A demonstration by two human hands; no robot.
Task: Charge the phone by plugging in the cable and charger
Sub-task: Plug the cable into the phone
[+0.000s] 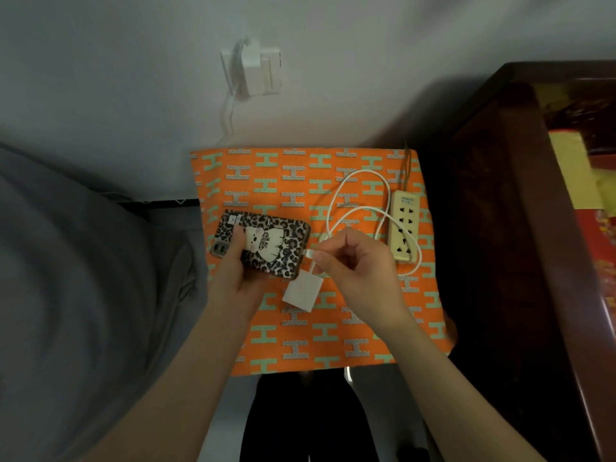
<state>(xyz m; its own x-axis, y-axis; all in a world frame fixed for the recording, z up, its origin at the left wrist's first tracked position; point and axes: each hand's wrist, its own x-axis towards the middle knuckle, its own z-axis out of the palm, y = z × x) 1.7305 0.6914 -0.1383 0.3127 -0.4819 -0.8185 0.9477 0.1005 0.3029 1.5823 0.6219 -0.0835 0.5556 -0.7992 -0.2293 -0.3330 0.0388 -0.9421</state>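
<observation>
A phone point(266, 243) in a leopard-print case with a white cartoon figure lies back side up in my left hand point(233, 265), just above the orange cloth. My right hand point(356, 258) pinches the white cable's plug point(310, 254) right at the phone's right end. The white cable point(353, 211) loops across the cloth toward the back and returns to the white square charger point(301, 291), which lies on the cloth below the phone. A cream power strip point(404, 225) lies along the cloth's right side, with nothing plugged into its sockets.
The orange cloth point(300, 345) with green H patterns covers a small table. A dark wooden cabinet point(500, 228) stands at the right. A grey bed cover point(83, 278) fills the left. On the wall behind, a white adapter point(253, 66) sits in an outlet.
</observation>
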